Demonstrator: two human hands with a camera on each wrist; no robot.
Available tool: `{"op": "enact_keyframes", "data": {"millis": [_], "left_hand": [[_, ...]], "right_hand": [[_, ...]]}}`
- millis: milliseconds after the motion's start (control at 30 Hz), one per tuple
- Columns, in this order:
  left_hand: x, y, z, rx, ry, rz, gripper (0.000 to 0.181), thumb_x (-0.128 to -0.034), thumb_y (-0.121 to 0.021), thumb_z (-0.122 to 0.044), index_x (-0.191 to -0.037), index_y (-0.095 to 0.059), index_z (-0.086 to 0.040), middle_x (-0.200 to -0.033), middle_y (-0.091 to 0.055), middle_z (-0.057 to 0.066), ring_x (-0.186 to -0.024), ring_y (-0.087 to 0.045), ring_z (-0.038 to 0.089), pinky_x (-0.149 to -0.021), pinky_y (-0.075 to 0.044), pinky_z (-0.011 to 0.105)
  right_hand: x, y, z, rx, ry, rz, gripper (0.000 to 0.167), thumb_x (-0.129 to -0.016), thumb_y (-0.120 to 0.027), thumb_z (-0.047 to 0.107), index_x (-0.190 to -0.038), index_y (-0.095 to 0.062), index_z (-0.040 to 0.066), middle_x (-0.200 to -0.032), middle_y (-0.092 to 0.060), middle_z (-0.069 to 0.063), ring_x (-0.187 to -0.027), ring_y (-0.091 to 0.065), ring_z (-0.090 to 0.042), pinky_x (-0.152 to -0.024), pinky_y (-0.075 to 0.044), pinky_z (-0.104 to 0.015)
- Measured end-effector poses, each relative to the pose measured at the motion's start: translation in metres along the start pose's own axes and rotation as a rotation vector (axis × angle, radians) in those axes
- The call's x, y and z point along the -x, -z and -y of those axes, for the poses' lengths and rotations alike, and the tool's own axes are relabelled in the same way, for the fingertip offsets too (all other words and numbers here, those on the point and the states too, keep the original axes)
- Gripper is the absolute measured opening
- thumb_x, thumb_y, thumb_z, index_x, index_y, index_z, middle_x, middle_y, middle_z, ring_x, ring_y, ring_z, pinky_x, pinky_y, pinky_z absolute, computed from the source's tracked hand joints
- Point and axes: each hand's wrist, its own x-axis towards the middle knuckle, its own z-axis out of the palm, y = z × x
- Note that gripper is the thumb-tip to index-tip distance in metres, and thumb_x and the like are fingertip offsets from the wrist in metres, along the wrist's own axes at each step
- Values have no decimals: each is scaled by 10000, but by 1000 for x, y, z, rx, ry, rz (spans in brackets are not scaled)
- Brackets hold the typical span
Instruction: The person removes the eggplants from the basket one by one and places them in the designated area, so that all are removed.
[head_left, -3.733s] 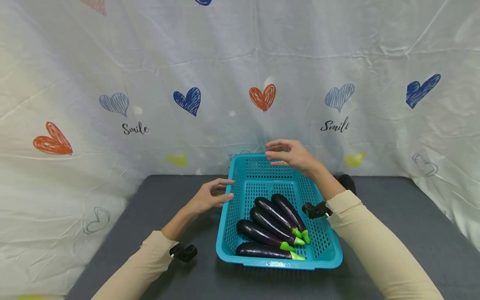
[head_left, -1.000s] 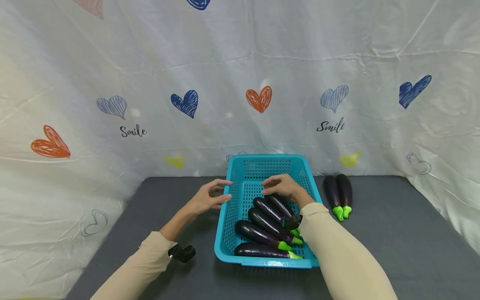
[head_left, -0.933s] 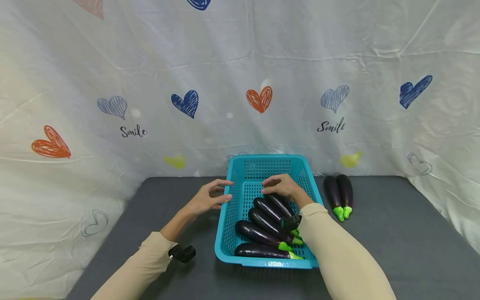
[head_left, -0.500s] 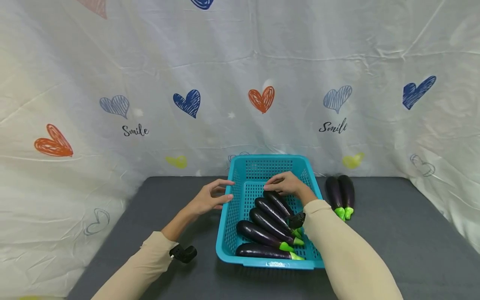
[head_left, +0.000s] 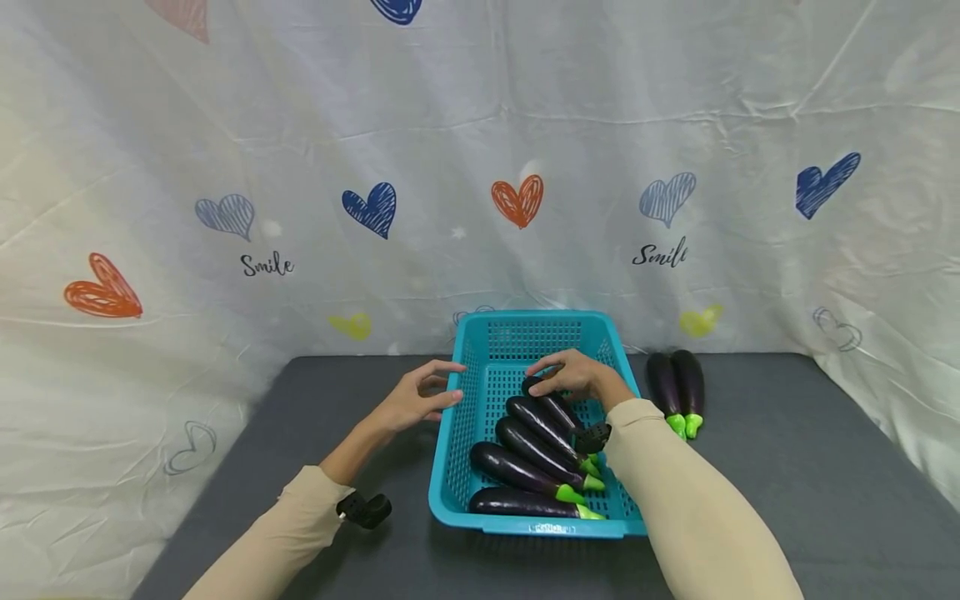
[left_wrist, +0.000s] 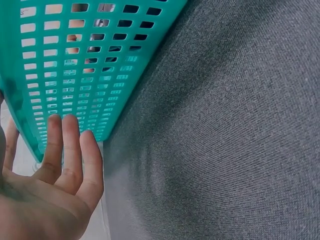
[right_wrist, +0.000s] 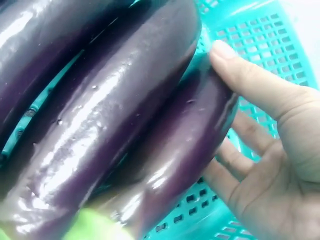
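A blue-green plastic basket with slotted walls holds several glossy dark purple eggplants with green stem ends. My right hand is inside it, gripping the rearmost eggplant near its rounded far end. In the right wrist view, the thumb lies over that eggplant and the other fingers go round its far side, partly hidden. At the basket's left rim is my left hand. The left wrist view shows its fairly straight fingers along the outer wall; I cannot tell how firmly they touch.
Two more eggplants lie side by side on the dark grey table, right of the basket. A pale curtain printed with hearts hangs close behind the table's back edge.
Earlier my right hand was above the basket's back edge, holding nothing visible. It came down into the basket and now grips the rearmost eggplant. My left hand stayed at the left rim.
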Motion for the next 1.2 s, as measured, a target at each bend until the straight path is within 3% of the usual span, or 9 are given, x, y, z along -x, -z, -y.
{"op": "enact_keyframes", "data": {"millis": [300, 467, 600, 833, 1033, 1200], "left_hand": [[0, 0, 2, -4, 2, 4, 478, -1009, -689, -266, -1460, -539, -217, -1423, -508, 162, -1239, -551, 329, -910, -540, 512], [1, -1, 1, -6, 3, 6, 478, -1011, -685, -269, -1463, -536, -220, -1447, -485, 172, -1272, -525, 333, -908, -544, 500], [1, -1, 1, -5, 4, 3, 476, -1009, -688, -276, -1459, -540, -227, -1465, -470, 173, -1296, -505, 334, -917, -535, 521], [0, -1, -1, -9, 5, 1, 474, -1012, -684, -269, -1460, -537, -225, -1445, -492, 153, -1274, -525, 326, -915, -538, 510], [0, 0, 0, -13, 10, 0, 476, -1009, -688, -277, -1459, -538, -234, -1471, -470, 161, -1312, -492, 334, -929, -525, 538], [0, 0, 0, -14, 17, 0, 479, -1007, -690, -284, -1459, -537, -238, -1470, -471, 161, -1306, -499, 336, -925, -530, 529]], "right_hand": [[-4, -4, -6, -14, 130, -72, 354, -988, -709, 129, -1326, -672, 32, -1345, -598, -215, -1247, -540, -423, -938, -508, -560], [-8, -3, -9, -1, 168, -109, 344, -972, -729, 127, -1296, -690, 22, -1337, -603, -224, -1252, -537, -422, -969, -483, -576], [-10, -2, -8, -10, 161, -104, 409, -915, -789, 98, -1298, -683, 2, -1356, -579, -257, -1264, -527, -430, -983, -472, -575], [-10, 0, -6, 43, 139, -98, 478, -878, -829, 107, -1323, -673, 30, -1390, -533, -296, -1255, -521, -443, -803, -526, -438], [-9, 1, -5, 88, 131, -75, 498, -927, -786, 141, -1391, -627, 54, -1410, -516, -295, -1277, -496, -466, -921, -497, -595], [-8, 1, -4, 79, 123, -50, 514, -969, -738, 143, -1448, -573, 59, -1439, -478, -293, -1260, -503, -475, -896, -510, -622]]}}
